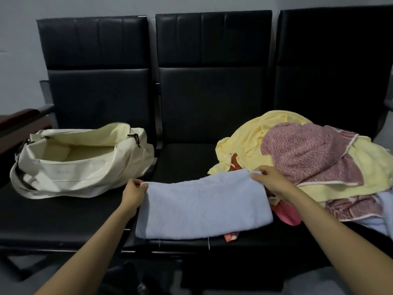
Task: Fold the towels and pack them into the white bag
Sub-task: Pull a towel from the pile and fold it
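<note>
A light blue towel [202,206] lies folded over on the middle black seat. My left hand [133,193] pinches its far left corner. My right hand [271,180] pinches its far right corner, next to the towel pile. The white bag [85,173] lies on the left seat with its mouth open toward me, and nothing shows inside it. A pile of loose towels [314,158] fills the right seat: yellow ones, a pink speckled one on top, pink and orange pieces underneath.
The three black seats [187,158] form one bench with tall backrests against a grey wall. A dark red armrest [19,118] stands at the far left. An orange cloth scrap [230,236] pokes out under the blue towel's near edge.
</note>
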### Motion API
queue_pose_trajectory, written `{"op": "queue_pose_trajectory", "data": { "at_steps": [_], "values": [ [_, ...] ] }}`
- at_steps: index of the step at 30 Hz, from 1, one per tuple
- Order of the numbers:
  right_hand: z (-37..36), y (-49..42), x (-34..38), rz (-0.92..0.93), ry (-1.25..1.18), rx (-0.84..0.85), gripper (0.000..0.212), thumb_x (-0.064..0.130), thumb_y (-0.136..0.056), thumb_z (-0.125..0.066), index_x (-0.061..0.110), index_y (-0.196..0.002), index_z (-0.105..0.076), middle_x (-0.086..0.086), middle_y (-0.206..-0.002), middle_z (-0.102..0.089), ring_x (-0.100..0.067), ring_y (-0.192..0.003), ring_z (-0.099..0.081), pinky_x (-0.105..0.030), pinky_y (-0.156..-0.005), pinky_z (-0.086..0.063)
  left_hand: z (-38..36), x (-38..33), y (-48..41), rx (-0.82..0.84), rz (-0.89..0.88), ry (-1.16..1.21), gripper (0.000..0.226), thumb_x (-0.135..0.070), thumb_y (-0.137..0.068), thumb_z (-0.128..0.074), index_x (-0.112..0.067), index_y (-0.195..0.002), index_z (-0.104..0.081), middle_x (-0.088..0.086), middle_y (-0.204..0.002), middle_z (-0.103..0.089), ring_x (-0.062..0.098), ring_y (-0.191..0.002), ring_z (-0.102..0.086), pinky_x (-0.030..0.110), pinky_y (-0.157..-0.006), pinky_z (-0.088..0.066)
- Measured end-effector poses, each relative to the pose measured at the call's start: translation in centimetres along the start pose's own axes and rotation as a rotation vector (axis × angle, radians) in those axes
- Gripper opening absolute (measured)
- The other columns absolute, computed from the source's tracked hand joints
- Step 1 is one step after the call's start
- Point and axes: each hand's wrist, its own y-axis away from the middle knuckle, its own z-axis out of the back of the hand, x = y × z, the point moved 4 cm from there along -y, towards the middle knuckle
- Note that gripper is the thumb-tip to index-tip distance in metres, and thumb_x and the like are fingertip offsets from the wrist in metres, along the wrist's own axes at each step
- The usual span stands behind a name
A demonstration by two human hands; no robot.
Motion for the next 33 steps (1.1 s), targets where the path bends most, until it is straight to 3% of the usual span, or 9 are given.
{"op": "queue_pose_trajectory", "data": {
  "at_steps": [4,8,14,16,19,23,28,31,33],
  "values": [
    [-0.6,-2.9,0.6,0.048,0.048,-0.094,0.023,0.037,-0.082,-0.063,0.016,-0.09,-0.065,-0.005,-0.092,-0.067,-0.027,-0.089,-0.062,-0.041,-0.079,-0.05,-0.3,-0.7,-1.9,-0.052,-0.02,-0.004,0.012,-0.015,-0.094,-0.055,-0.005,-0.098,-0.051,0.009,-0.094,-0.053,0.022,-0.09,-0.048,0.03,-0.07,-0.033],
    [-1.8,-5.4,1.4,0.084,0.111,-0.146,0.011,0.02,-0.088,-0.065,0.01,-0.088,-0.061,-0.004,-0.086,-0.06,-0.019,-0.082,-0.054,-0.028,-0.064,-0.037,-0.7,-0.4,-3.0,-0.073,0.015,0.0,0.016,-0.013,-0.093,-0.056,-0.003,-0.104,-0.053,0.011,-0.098,-0.054,0.023,-0.091,-0.049,0.033,-0.073,-0.035],
    [-3.0,-7.3,0.6,0.081,0.312,-0.14,0.012,0.02,-0.087,-0.067,0.01,-0.084,-0.059,0.0,-0.074,-0.054,-0.021,-0.076,-0.053,-0.03,-0.059,-0.034,-1.5,-0.3,-3.1,-0.028,0.01,-0.074,0.013,-0.016,-0.095,-0.055,-0.006,-0.103,-0.051,0.01,-0.101,-0.054,0.02,-0.09,-0.049,0.031,-0.07,-0.036],
    [-3.3,-7.1,0.5,0.091,0.379,-0.14,0.014,0.021,-0.088,-0.066,0.01,-0.092,-0.058,0.002,-0.074,-0.05,-0.022,-0.078,-0.052,-0.03,-0.06,-0.034,-1.3,-0.2,-2.9,-0.018,0.001,-0.104,0.018,-0.016,-0.094,-0.057,-0.005,-0.106,-0.051,0.009,-0.103,-0.053,0.02,-0.09,-0.049,0.03,-0.07,-0.036],
    [-3.6,-6.3,0.6,0.168,0.521,-0.111,0.032,0.022,-0.09,-0.064,0.006,-0.116,-0.055,-0.008,-0.102,-0.055,-0.026,-0.097,-0.052,-0.033,-0.072,-0.04,-0.7,0.0,-2.6,0.044,0.037,-0.219,0.033,-0.023,-0.089,-0.067,-0.003,-0.11,-0.052,0.009,-0.105,-0.054,0.02,-0.091,-0.05,0.028,-0.068,-0.037],
    [-4.3,-4.3,1.3,0.259,0.695,-0.056,0.032,0.02,-0.095,-0.055,0.01,-0.126,-0.054,-0.009,-0.126,-0.05,-0.026,-0.119,-0.041,-0.035,-0.091,-0.039,-0.1,0.2,-1.7,0.248,0.117,-0.444,0.033,-0.028,-0.078,-0.078,-0.005,-0.071,-0.055,0.006,-0.073,-0.056,0.018,-0.064,-0.05,0.026,-0.055,-0.036],
    [-6.6,-0.5,2.5,0.39,0.78,0.187,0.042,0.029,-0.098,-0.05,0.02,-0.139,-0.048,0.002,-0.148,-0.039,-0.017,-0.138,-0.028,-0.03,-0.111,-0.024,-0.2,-0.4,0.5,0.381,0.135,-0.654,0.049,-0.035,-0.074,-0.08,-0.005,-0.103,-0.054,0.006,-0.103,-0.057,0.021,-0.092,-0.055,0.029,-0.076,-0.045],
    [-8.2,1.4,2.0,0.412,0.848,0.369,0.05,0.035,-0.1,-0.047,0.022,-0.147,-0.038,0.001,-0.154,-0.03,-0.016,-0.144,-0.02,-0.031,-0.114,-0.017,-0.5,-0.5,1.0,0.398,0.13,-0.667,0.047,-0.034,-0.073,-0.081,-0.004,-0.102,-0.057,0.006,-0.104,-0.058,0.02,-0.093,-0.056,0.028,-0.077,-0.044],
    [-8.7,1.9,1.1,0.398,0.865,0.406,0.05,0.036,-0.101,-0.043,0.024,-0.149,-0.033,0.001,-0.156,-0.026,-0.016,-0.146,-0.016,-0.03,-0.115,-0.014,-0.5,-0.6,1.4,0.411,0.1,-0.625,0.04,-0.031,-0.074,-0.08,-0.007,-0.098,-0.058,0.007,-0.109,-0.061,0.021,-0.098,-0.058,0.028,-0.077,-0.046]
  ]
}}
